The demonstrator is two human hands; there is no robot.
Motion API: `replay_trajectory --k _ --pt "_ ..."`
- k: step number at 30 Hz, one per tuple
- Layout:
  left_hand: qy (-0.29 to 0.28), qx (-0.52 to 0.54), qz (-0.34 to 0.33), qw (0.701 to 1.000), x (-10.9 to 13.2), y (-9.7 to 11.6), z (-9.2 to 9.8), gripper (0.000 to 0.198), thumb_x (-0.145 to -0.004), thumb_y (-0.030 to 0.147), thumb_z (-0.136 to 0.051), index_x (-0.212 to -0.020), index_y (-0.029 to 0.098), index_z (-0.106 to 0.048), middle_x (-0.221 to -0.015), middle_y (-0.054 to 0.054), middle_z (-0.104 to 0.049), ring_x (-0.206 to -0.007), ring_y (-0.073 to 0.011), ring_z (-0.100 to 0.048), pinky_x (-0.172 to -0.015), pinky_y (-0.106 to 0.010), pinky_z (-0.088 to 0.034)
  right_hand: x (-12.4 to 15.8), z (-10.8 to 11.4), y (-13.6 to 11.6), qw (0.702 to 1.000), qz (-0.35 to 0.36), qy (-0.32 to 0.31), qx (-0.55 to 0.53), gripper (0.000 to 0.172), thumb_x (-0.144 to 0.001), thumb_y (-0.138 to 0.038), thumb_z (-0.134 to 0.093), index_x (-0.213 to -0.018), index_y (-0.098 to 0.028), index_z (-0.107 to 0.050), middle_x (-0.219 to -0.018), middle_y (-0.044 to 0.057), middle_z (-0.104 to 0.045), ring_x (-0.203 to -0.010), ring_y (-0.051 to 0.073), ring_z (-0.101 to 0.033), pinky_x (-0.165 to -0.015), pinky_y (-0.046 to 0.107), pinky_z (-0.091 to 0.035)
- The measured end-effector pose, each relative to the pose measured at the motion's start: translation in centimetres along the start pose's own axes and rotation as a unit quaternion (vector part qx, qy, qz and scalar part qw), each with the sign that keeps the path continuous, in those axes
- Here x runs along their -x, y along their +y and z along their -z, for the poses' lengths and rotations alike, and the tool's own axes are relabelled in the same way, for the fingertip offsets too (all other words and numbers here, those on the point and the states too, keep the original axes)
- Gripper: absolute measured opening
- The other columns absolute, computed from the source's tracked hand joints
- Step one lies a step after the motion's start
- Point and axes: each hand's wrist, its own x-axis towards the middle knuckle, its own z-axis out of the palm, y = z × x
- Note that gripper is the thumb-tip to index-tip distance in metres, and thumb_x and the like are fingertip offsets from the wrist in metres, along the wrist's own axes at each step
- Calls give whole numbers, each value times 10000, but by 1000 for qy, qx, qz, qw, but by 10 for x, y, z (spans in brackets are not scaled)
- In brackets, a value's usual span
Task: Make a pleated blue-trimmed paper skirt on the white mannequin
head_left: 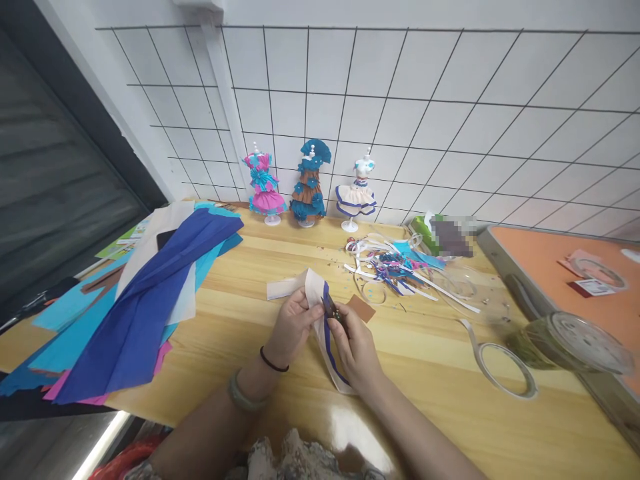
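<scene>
- Wood-grain worktop (280, 250) spreads before us, backed by a white wall (320, 60) crossed with dark grid lines.
- Our left hand (296, 319) is closed in a pinch on a cream strip (315, 288) edged in dark blue, presumably to steady that edge beside the blades.
- Our right hand (357, 350) is curled around small dark scissors (332, 312), tips at the blue edging; we cannot tell how far the blades are parted. Such a close grip probably favours fine control.
- One end of the strip reaches out to the left, while the rest loops down by our right wrist, apparently slack so its length does not tug at the pinch.
- Just past the right hand we see a brown square (361, 309); beyond it, ribbon offcuts (400, 267) lie heaped, seemingly out of the way.
- To our right, a tape roll (507, 371) rests flat with its tail loose, probably for easy reach, near a clear tub (570, 340).
- To our left, a dark blue sheet (145, 307) tops overlapping coloured ones, likely laid lengthwise against creasing.
- Farthest back, a pink-and-turquoise dress form (264, 181), a brown-and-teal one (307, 192) and a cream-skirted one (356, 199) stand upright, perhaps safe from knocks there.
</scene>
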Motion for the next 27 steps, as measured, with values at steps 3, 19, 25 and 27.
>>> replay_trajectory --k 3,19,25,27 --pt "-5 3 3 1000 1 0 0 357 -619 188 -771 -938 146 -617 -834 -31 -715 -758 -130 -641 -748 -230 -476 0 0 0 1000 -5 0 -13 285 -931 -328 -417 -1148 -174 -518 -1078 120 -658 -969 217 -629 -822 333 -496" --pt "-7 -5 -1 1000 0 -3 0 361 -639 199 -753 -974 166 -621 -920 -34 -721 -873 -163 -655 -834 -270 -479 -1 0 -4 1000 0 8 -2 253 -930 -314 -409 -1111 -188 -534 -1021 99 -671 -926 208 -635 -798 317 -489" --pt "-10 1 0 1000 -1 -5 1 344 -644 181 -748 -967 166 -628 -931 -32 -721 -874 -157 -656 -833 -261 -476 -1 0 -3 1000 -3 11 -5 247 -932 -305 -413 -1109 -182 -534 -1005 100 -673 -921 205 -634 -797 317 -486" --pt "-13 2 1 1000 -1 -5 2 336 -652 176 -744 -967 164 -629 -931 -35 -720 -867 -156 -657 -819 -256 -478 -1 1 -3 1000 -5 8 -8 247 -934 -302 -411 -1109 -179 -534 -1008 100 -673 -917 200 -635 -792 311 -487"
